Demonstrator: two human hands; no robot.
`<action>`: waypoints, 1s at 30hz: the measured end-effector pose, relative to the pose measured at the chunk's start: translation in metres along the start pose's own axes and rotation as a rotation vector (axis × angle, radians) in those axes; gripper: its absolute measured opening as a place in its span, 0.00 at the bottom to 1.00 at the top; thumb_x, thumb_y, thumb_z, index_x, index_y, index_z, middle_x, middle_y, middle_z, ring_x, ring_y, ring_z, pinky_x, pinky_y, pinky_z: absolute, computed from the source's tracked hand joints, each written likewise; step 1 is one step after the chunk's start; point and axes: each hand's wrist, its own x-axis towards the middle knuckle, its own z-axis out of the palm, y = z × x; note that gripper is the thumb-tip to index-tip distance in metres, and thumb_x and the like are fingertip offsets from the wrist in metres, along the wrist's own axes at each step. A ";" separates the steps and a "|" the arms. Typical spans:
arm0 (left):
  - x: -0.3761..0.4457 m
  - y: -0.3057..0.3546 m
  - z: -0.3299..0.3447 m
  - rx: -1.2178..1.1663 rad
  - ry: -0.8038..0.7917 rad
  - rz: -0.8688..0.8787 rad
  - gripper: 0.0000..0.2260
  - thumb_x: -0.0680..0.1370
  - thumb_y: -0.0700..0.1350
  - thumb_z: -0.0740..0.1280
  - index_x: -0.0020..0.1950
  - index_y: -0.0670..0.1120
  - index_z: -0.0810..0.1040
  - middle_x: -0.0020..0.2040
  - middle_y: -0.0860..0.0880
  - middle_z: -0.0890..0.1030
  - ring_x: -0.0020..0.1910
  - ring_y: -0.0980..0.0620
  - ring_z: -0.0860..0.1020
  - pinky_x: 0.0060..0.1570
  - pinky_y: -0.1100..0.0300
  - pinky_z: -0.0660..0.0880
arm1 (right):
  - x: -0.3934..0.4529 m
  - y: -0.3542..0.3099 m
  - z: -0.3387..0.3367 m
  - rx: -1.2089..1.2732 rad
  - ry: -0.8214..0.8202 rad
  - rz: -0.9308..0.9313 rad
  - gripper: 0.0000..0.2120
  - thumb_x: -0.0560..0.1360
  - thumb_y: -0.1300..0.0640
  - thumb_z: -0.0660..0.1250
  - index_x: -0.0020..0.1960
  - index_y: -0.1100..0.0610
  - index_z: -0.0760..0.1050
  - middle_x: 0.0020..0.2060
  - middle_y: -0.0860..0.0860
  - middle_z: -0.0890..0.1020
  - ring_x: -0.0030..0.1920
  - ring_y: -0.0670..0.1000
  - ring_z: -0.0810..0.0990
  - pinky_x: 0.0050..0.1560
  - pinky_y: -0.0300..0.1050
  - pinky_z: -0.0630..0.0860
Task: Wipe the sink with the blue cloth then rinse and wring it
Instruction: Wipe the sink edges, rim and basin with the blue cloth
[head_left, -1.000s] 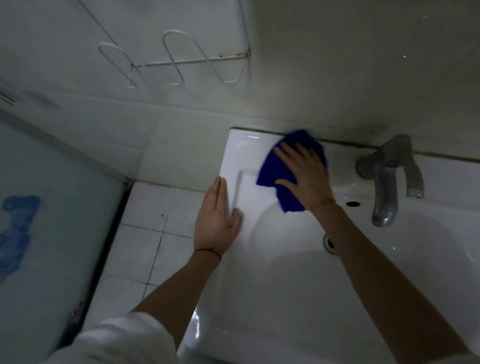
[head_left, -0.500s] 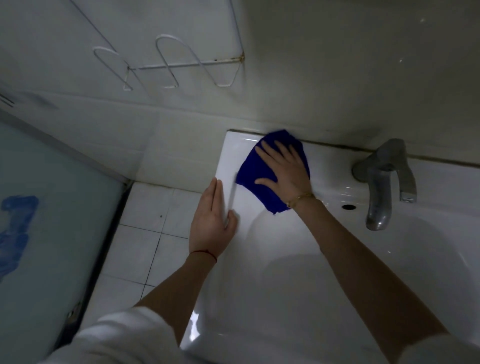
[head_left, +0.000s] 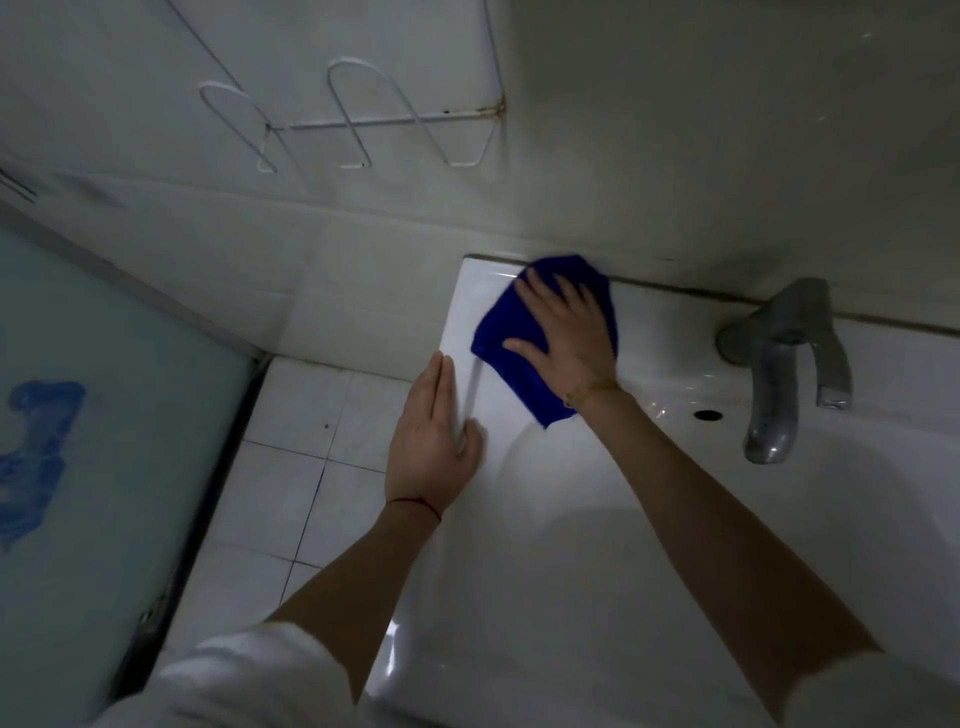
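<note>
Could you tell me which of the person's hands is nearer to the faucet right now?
The right hand, pressing the blue cloth on the sink ledge, is nearer the faucet. The left hand rests farther away on the sink's left edge.

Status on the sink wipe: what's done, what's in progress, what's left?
Done: nothing is clearly finished. In hand: the right hand presses the blue cloth flat on the sink rim's back left corner, wiping; the left hand rests on the rim's left edge. Left: the rest of the sink, then rinse and wring; no water shows at the tap.
</note>
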 end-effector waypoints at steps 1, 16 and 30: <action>0.000 0.000 0.000 0.000 0.001 -0.004 0.33 0.80 0.46 0.65 0.80 0.40 0.54 0.80 0.44 0.58 0.78 0.49 0.60 0.75 0.55 0.62 | 0.005 -0.007 0.002 0.000 -0.015 -0.036 0.33 0.78 0.37 0.55 0.77 0.53 0.56 0.76 0.49 0.58 0.74 0.58 0.58 0.75 0.54 0.50; 0.002 0.000 -0.002 -0.031 0.003 -0.008 0.34 0.80 0.47 0.64 0.81 0.42 0.52 0.80 0.46 0.57 0.78 0.53 0.59 0.74 0.67 0.52 | 0.021 -0.024 0.012 0.116 0.051 -0.072 0.26 0.80 0.44 0.56 0.75 0.53 0.62 0.74 0.49 0.64 0.73 0.58 0.61 0.74 0.51 0.52; -0.083 -0.012 -0.016 -0.026 -0.025 -0.043 0.35 0.82 0.50 0.63 0.81 0.43 0.48 0.81 0.47 0.53 0.76 0.58 0.55 0.73 0.74 0.47 | 0.019 -0.054 0.026 0.140 -0.009 -0.367 0.24 0.79 0.41 0.54 0.71 0.51 0.69 0.71 0.48 0.69 0.74 0.54 0.61 0.74 0.52 0.51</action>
